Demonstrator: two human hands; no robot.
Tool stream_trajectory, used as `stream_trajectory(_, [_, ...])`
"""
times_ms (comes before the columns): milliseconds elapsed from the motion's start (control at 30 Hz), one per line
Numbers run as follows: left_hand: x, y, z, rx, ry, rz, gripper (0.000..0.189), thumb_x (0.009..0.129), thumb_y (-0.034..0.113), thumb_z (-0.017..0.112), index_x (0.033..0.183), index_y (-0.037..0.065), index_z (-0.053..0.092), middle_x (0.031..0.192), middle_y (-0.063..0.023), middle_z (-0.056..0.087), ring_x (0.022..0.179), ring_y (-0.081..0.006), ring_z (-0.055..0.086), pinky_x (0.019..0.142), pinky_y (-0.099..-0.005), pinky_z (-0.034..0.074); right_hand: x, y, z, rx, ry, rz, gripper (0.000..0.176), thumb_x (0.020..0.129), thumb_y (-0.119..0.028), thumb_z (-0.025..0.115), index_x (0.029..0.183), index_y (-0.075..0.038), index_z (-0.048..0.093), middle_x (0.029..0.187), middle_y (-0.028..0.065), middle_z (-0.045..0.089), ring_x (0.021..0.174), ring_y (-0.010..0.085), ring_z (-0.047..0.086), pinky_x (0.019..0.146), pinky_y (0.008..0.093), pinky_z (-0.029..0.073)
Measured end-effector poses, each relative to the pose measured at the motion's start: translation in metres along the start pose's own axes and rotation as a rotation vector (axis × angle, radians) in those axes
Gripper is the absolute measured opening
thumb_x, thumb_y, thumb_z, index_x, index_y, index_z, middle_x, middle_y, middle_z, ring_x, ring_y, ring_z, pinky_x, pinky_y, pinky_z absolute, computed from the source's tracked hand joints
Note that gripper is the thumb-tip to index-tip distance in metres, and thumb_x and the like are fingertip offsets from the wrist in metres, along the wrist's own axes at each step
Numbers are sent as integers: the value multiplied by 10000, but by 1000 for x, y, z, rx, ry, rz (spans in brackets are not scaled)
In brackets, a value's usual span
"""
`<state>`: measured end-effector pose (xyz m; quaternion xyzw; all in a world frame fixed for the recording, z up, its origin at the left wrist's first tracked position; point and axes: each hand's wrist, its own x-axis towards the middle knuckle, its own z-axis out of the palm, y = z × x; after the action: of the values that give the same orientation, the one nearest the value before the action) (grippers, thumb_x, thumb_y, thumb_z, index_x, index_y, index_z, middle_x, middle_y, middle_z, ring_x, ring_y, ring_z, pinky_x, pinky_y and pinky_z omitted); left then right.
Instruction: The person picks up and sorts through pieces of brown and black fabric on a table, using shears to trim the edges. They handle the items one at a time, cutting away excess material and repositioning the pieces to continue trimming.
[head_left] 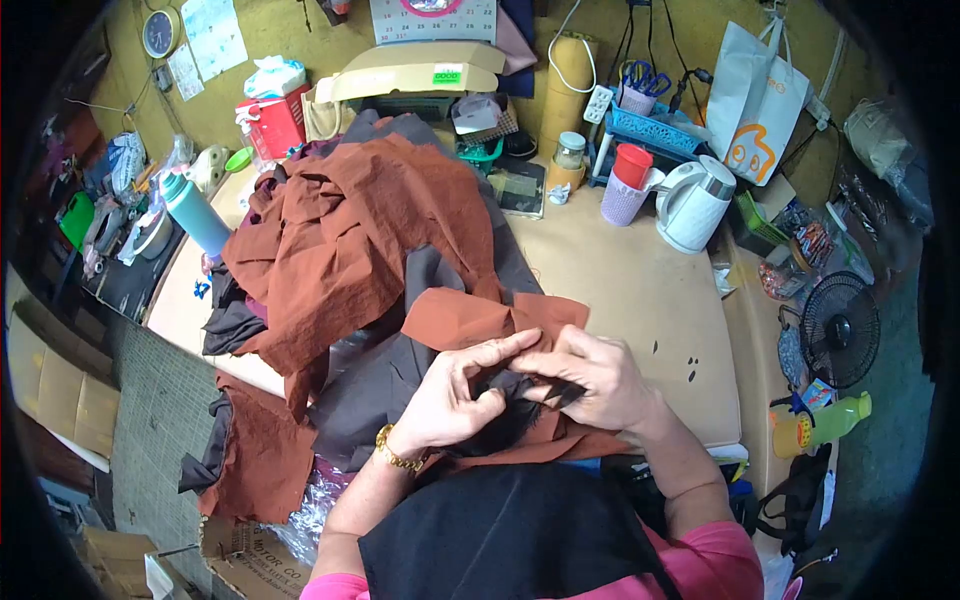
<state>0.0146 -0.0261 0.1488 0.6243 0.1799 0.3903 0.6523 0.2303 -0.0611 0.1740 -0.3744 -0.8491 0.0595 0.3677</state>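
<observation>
My left hand [447, 397] is closed, thumb and fingers pinching the edge of the rust-brown and black cloth [455, 318]. Close beside it, my right hand [603, 382] pinches the same cloth, with a dark frayed edge between its fingers. Part of the brown cloth stands up behind my fingertips, and more hangs below them toward my lap. Exactly what lies between the fingertips is partly hidden. A large heap of brown and black fabric [375, 215] lies on the table to the left and spills over its front edge.
On the tan table [640, 300] stand a white kettle [692, 205], a purple cup [622, 203], a glass jar [570, 152] and a light-blue bottle [193, 213]. A black fan [840, 328] is at the right. Below left sits a cardboard box [250, 565] with plastic wrap.
</observation>
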Motion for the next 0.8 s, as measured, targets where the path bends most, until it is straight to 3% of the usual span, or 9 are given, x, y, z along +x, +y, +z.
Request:
stream_trajectory(133, [-1, 1, -1, -119, 32, -110, 551, 817, -65, 622, 1359, 17, 570, 1139, -36, 655, 984, -79, 566, 936, -241, 451, -12, 20, 14, -32, 22, -202, 245, 755, -112, 759, 999, -128, 740, 707, 39, 526, 585, 229, 576, 536, 349, 470])
stream_trajectory(200, [-1, -7, 1, 118, 142, 38, 516, 824, -59, 633, 1333, 17, 594, 1099, -33, 661, 966, -77, 569, 916, -239, 456, -10, 17, 13, -18, 3, -222, 249, 738, -101, 773, 982, -118, 726, 691, 34, 525, 582, 241, 567, 536, 358, 462])
stream_trajectory(267, [1, -13, 3, 202, 199, 112, 479, 833, -50, 643, 1306, 19, 616, 1037, -36, 665, 931, -80, 576, 881, -235, 465, -5, 11, 12, -10, 62, -81, 250, 741, -95, 774, 978, -102, 697, 709, 32, 543, 598, 247, 582, 550, 360, 469])
stream_trajectory(300, [1, -14, 3, 256, 218, 159, 477, 832, -48, 649, 1303, 21, 618, 1015, -38, 666, 911, -84, 579, 865, -238, 470, -1, 2, 5, -5, 34, 23, 315, 764, -95, 758, 1055, -93, 640, 815, 67, 580, 698, 280, 614, 617, 384, 486])
stream_trajectory(333, [2, -14, 4, 308, 237, 207, 474, 832, -46, 655, 1300, 23, 621, 993, -39, 667, 892, -87, 582, 849, -240, 474, 1, 4, 4, -7, 32, 17, 315, 764, -95, 758, 1055, -93, 640, 815, 67, 580, 698, 280, 614, 617, 384, 486])
stream_trajectory(400, [1, -13, 3, 378, 246, 247, 494, 812, -42, 677, 1298, 28, 623, 958, -54, 670, 863, -94, 595, 836, -241, 478, 1, 7, 1, -27, 144, 53, 406, 777, -116, 756, 1144, -85, 585, 958, 113, 594, 816, 311, 624, 691, 410, 490])
stream_trajectory(467, [2, -9, 5, 450, 279, 219, 489, 781, -23, 733, 1261, 4, 646, 966, -66, 688, 875, -104, 613, 832, -251, 493, 0, 13, -4, -131, 92, 0, 460, 773, -129, 758, 1181, -85, 550, 1037, 131, 585, 878, 321, 614, 736, 428, 477])
stream_trajectory(667, [3, -13, 4, 564, 298, 357, 529, 784, -41, 680, 1303, 44, 621, 980, -85, 696, 860, -174, 639, 873, -288, 492, 6, 13, -2, -380, 72, -123, 389, 775, -132, 724, 1151, -105, 629, 997, 70, 599, 861, 244, 614, 706, 389, 442])
stream_trajectory(800, [1, -10, 2, 507, 266, 286, 525, 772, -20, 736, 1285, 8, 630, 973, -67, 687, 893, -116, 619, 868, -265, 489, 9, 14, -1, -428, 74, -183, 355, 741, -128, 717, 1095, -121, 690, 944, 36, 604, 838, 207, 610, 678, 361, 424])
